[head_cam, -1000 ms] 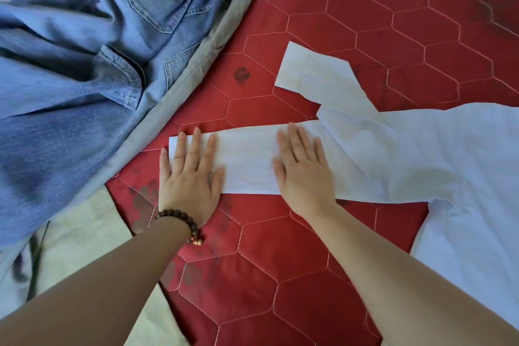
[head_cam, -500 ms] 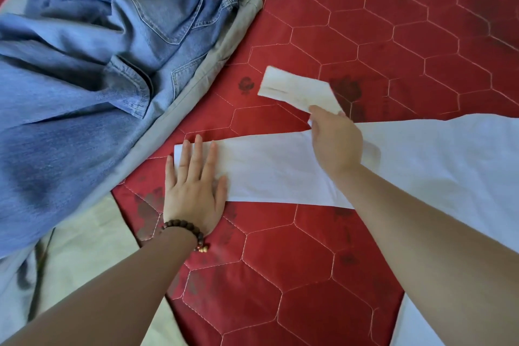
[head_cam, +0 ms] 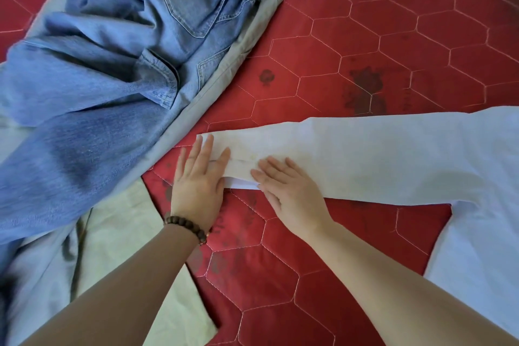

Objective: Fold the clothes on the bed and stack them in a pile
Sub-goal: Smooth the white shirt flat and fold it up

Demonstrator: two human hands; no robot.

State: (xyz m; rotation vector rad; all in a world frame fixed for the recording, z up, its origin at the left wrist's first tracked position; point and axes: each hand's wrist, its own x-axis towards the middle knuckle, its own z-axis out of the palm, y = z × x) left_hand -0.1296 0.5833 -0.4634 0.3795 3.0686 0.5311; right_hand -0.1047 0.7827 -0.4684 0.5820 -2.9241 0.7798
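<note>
Both hands flat on the cuff end of the white garment [head_cam: 379,160], which lies stretched across the red quilted bed [head_cam: 393,36]. Left hand [head_cam: 196,185] presses the sleeve tip, fingers [head_cam: 206,149] straight and released, grasping nothing. Right hand [head_cam: 292,191] lies just beside it, fingers likewise flat on the cloth.

Risks, as judged: two sleeve layers sit one on the other, with a white edge peeking out below the upper layer between the hands. If either palm slides rather than presses, the layers could skew and the fold set crooked. The thin cloth may also drag on the quilt and bunch. The jeans [head_cam: 118,64] on the grey-beige cloth [head_cam: 252,34] lie close at left; a wide sweep could catch them.

Against half a second ago: the far sleeve, then pinched and lifted by the right hand, now lies over the near one, and the right hand has come down flat. Left hand has barely shifted.
</note>
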